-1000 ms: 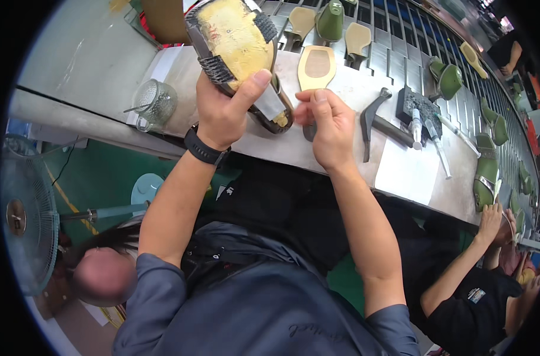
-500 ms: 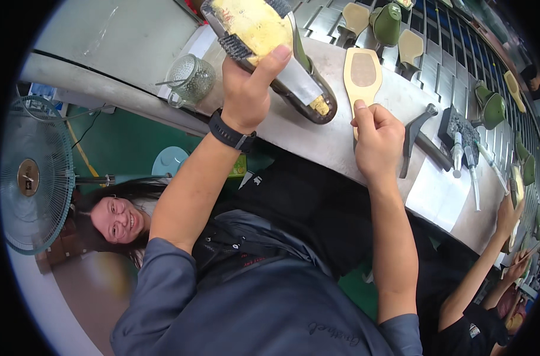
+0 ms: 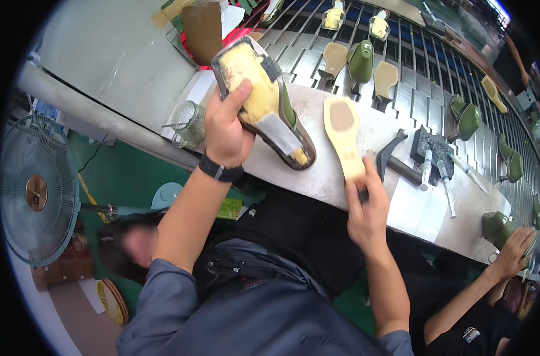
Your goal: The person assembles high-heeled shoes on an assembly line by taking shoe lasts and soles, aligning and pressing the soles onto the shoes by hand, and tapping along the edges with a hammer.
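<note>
My left hand [image 3: 229, 133] grips an upturned shoe [image 3: 259, 98] with a green upper. Its underside is patchy yellow, with a grey strip along the narrow part, and my thumb presses on it. Toe and heel point away from each other, the narrow end toward the bench. To the right, my right hand [image 3: 369, 207] is closed on the narrow end of a beige shoe sole [image 3: 342, 133] with a brown patch on its wide end. The sole stays apart from the shoe. A hammer [image 3: 394, 160] lies on the bench to the right of the sole.
A metal bench [image 3: 317, 185] runs before me, beside a slatted conveyor [image 3: 308, 62] carrying green shoes [image 3: 360, 62] and beige soles [image 3: 385, 80]. Syringes [image 3: 445, 181] rest by a dark block. A glass jar [image 3: 190, 121] stands left. A co-worker's hand [image 3: 515, 252] touches a green shoe at right.
The view has shifted, with the bench and conveyor lower in it. My right hand's fingers have moved around the sole's narrow end. The shoe stays in my left hand.
</note>
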Action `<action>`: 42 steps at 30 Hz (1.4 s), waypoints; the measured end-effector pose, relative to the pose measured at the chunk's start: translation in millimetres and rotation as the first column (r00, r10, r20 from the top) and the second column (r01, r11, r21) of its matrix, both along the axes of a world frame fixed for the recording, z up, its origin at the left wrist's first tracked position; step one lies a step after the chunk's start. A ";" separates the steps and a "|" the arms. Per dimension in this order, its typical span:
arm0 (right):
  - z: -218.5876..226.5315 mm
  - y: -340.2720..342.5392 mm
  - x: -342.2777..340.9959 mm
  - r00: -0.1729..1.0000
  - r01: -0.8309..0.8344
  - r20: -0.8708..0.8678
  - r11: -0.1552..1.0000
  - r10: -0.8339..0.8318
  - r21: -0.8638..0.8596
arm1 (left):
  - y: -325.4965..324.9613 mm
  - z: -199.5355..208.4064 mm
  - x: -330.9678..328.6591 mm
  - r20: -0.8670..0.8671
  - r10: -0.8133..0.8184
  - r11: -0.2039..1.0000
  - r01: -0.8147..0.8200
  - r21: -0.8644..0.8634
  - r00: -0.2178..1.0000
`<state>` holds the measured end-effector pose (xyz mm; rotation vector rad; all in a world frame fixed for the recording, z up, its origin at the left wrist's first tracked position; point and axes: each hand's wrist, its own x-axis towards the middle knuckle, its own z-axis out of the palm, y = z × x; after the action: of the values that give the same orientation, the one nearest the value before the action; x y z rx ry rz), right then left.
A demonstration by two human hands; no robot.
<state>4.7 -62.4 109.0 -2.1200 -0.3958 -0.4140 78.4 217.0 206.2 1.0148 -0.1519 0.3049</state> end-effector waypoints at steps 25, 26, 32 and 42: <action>105.3 13.1 -49.0 0.797 -0.197 -0.204 0.565 0.568 0.801 | -65.1 48.5 -32.1 0.008 -0.480 0.859 0.468 0.206 0.877; 114.3 20.5 -45.5 0.769 -0.100 -0.267 0.521 0.581 0.848 | -67.4 49.0 -34.9 0.003 -0.489 0.850 0.476 0.228 0.872; 107.1 35.0 -34.1 0.851 -0.149 -0.138 0.486 0.506 0.861 | -66.3 54.8 -43.4 -0.027 -0.564 0.816 0.562 0.138 0.826; 106.4 37.9 -31.5 0.890 -0.216 -0.129 0.653 0.438 0.726 | -63.4 55.8 -48.2 -0.058 -0.555 0.805 0.554 0.214 0.830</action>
<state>-26.9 -24.5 215.4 -1.2853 -0.3674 -0.0004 30.2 153.7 261.9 1.1429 -0.4907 -0.2554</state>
